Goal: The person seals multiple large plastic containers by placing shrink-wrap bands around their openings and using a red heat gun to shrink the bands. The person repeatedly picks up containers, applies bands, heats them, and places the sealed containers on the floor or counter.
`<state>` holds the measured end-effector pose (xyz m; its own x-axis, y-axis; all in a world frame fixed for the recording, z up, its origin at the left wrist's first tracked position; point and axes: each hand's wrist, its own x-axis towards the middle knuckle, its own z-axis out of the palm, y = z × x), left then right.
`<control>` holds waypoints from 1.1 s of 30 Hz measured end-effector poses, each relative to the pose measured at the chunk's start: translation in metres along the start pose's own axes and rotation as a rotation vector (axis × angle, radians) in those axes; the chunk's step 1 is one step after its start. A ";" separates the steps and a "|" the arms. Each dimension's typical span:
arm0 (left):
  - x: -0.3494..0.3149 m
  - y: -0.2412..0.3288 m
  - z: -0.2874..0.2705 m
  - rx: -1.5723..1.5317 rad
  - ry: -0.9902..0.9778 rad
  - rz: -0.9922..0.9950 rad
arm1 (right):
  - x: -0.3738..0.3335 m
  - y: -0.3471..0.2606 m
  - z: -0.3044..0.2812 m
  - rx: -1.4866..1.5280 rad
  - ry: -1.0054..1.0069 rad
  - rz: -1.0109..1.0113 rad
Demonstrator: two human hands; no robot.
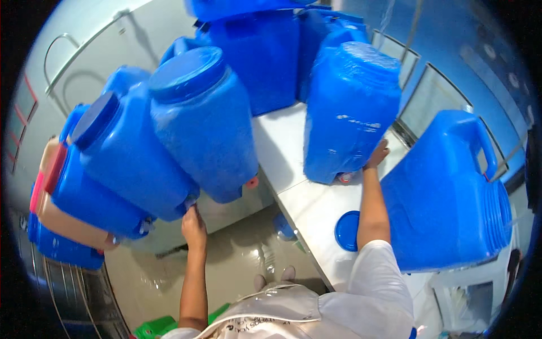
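A wet blue jug [350, 118] stands upright on a white table [287, 155], ridged mouth uppermost, small tap [343, 178] at its foot; at left, a capped blue jug [132, 152] wears its round, darker lid [96, 120].

The right fingers [384, 151] are partly hidden behind a blue jug [351, 107]; the topmost container [243, 7] is cut off.

Left hand [195, 230] touching the low fitting [189, 201] of a lidded blue jug [135, 155], right hand [377, 154] showing at the lower side of a wet blue container [350, 116], container standing on a white bench [322, 206], round blue lid [347, 230] lying nearby, handled blue canister [440, 198] sitting farther right.
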<state>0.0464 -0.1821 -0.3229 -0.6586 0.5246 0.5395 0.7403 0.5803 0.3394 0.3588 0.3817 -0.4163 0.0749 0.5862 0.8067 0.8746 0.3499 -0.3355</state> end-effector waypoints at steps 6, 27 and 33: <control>0.003 0.005 0.005 -0.128 -0.056 -0.035 | 0.013 -0.040 -0.084 -0.237 -0.483 0.183; -0.034 0.135 -0.008 -0.550 -0.380 0.636 | -0.142 0.084 -0.627 0.425 -0.636 0.712; -0.081 0.294 0.046 -0.619 -0.566 1.230 | -0.130 0.047 -0.616 0.850 -1.080 0.719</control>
<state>0.3109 -0.0257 -0.3022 0.5503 0.7275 0.4097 0.7002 -0.6694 0.2482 0.6852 -0.1279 -0.2373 -0.3509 0.9061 -0.2364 0.2594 -0.1485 -0.9543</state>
